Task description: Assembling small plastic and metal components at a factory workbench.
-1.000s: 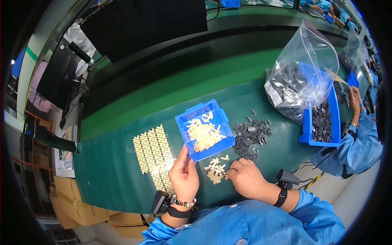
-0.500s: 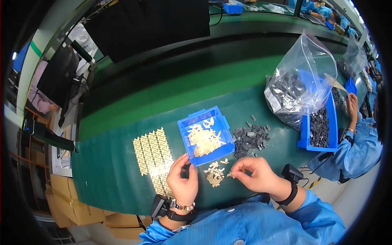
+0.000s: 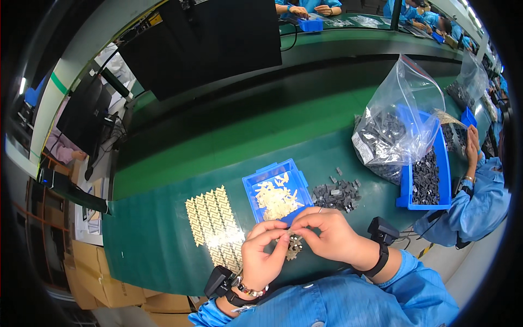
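Note:
My left hand and my right hand meet fingertip to fingertip in front of me, both pinched closed. Between them is a small cream piece, mostly covered by the fingers. Just below lies a small pile of cream pieces with dark bits, partly hidden by my hands. Beyond my fingers stands a blue bin holding loose cream strips. To its right is a heap of small dark grey blocks. Left of my hands, cream and dark pieces lie in a zigzag-patterned sheet.
A clear plastic bag of dark parts leans against a long blue bin at the right. A co-worker's blue sleeve is beside it. A black panel rises at the back; cardboard boxes stand low at the left.
My left hand has left the blue bin's near corner and moved right to meet my right hand. My right hand has shifted slightly left with the small cream piece. The view has tilted slightly.

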`<state>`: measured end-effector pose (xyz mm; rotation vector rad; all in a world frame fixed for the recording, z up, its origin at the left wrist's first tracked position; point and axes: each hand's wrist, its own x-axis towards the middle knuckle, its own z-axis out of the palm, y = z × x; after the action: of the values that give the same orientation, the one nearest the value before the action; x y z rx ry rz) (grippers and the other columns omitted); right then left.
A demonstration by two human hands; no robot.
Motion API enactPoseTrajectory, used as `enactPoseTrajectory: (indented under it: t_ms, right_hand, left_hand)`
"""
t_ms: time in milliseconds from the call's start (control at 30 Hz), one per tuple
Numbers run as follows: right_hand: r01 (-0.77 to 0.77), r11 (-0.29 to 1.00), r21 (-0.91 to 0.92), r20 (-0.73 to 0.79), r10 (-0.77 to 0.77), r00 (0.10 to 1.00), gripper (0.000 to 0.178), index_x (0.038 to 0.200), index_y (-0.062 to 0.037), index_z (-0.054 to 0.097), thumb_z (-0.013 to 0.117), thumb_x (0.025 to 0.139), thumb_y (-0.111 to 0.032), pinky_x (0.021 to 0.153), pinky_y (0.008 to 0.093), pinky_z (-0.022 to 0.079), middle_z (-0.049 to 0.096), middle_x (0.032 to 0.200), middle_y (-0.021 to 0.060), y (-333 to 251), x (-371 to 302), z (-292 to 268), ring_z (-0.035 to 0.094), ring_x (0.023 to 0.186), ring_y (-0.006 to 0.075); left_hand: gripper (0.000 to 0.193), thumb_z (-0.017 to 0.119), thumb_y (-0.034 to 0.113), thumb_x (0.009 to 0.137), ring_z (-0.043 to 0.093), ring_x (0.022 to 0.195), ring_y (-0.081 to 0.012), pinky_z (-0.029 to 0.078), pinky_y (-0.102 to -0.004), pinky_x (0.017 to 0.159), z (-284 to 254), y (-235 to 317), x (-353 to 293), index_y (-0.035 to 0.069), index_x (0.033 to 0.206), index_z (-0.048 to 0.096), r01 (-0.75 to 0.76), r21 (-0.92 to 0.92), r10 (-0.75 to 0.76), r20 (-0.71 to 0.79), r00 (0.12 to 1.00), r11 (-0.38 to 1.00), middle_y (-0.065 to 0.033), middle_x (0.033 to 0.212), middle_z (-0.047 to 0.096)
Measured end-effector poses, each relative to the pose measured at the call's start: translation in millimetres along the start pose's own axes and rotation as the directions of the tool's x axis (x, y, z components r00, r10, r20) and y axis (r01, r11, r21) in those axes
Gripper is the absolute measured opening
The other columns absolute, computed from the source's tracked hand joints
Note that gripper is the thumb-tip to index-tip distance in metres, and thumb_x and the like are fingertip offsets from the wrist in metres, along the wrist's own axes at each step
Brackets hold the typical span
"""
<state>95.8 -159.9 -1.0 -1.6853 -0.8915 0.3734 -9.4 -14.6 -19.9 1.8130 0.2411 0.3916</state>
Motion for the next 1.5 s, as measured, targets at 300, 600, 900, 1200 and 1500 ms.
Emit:
enactPoseTrajectory:
  t_ms: [300, 600, 900, 1200, 1500]
  right_hand:
    - [0.105, 0.988, -0.115, -0.006, -0.106, 0.994, 0.009, 0.088, 0.0004, 0.068, 0.064, 0.080, -0.001, 0.073, 0.0367, 0.054, 0.067, 0.090, 0.0127, 6.4, 0.2, 5.0, 0.066, 0.083, 0.0294]
    - [0.237, 0.896, -0.376, 0.100, -0.215, 0.972, 0.020, 0.088, -0.0016, 0.066, 0.063, 0.069, -0.005, 0.086, 0.0370, 0.048, 0.065, 0.096, 0.0094, 15.5, 2.9, 22.4, 0.060, 0.093, 0.0283]
    - [0.250, 0.833, -0.494, 0.056, -0.256, 0.965, 0.017, 0.089, -0.0015, 0.065, 0.061, 0.074, -0.008, 0.085, 0.0367, 0.047, 0.063, 0.094, 0.0098, 20.3, 4.7, 22.8, 0.058, 0.093, 0.0273]
    - [0.193, 0.810, -0.554, -0.073, -0.278, 0.958, 0.016, 0.085, -0.0033, 0.067, 0.060, 0.070, -0.004, 0.072, 0.0385, 0.049, 0.061, 0.076, 0.0100, 31.5, 10.1, 6.0, 0.061, 0.076, 0.0277]
    - [0.182, 0.962, -0.201, 0.022, -0.182, 0.983, 0.013, 0.089, 0.0009, 0.069, 0.064, 0.077, 0.002, 0.076, 0.0389, 0.053, 0.068, 0.086, 0.0138, 22.6, 12.7, 7.6, 0.065, 0.081, 0.0324]
  left_hand:
    - [0.008, 0.066, -0.003, 0.083, 0.060, 0.095, -0.0191, 0.046, -0.0299, 0.085, 4.3, -1.9, 3.5, -0.003, 0.091, 0.069, -0.013, -0.033, 0.012, -0.032, 0.999, 0.999, -0.0113, 0.100, 0.064]
    - [0.004, 0.064, 0.000, 0.074, 0.056, 0.084, -0.0275, 0.040, -0.0372, 0.080, -3.1, 3.5, 6.9, 0.001, 0.077, 0.066, -0.174, 0.348, 0.206, -0.059, 0.977, 0.921, -0.0114, 0.088, 0.062]
    - [0.003, 0.064, 0.000, 0.074, 0.054, 0.082, -0.0253, 0.034, -0.0363, 0.079, -0.4, 0.3, 17.6, 0.001, 0.076, 0.065, -0.208, 0.441, 0.246, -0.031, 0.969, 0.873, -0.0106, 0.088, 0.060]
    - [0.006, 0.066, 0.001, 0.077, 0.057, 0.089, -0.0236, 0.035, -0.0356, 0.084, -4.7, -7.6, 18.6, 0.006, 0.081, 0.067, -0.152, 0.421, 0.200, -0.073, 0.977, 0.894, -0.0054, 0.091, 0.064]
    - [0.003, 0.068, 0.005, 0.079, 0.057, 0.092, -0.0199, 0.032, -0.0325, 0.082, -8.2, 0.6, 19.1, 0.006, 0.082, 0.068, -0.159, 0.519, 0.164, 0.035, 0.986, 0.840, -0.0025, 0.094, 0.064]
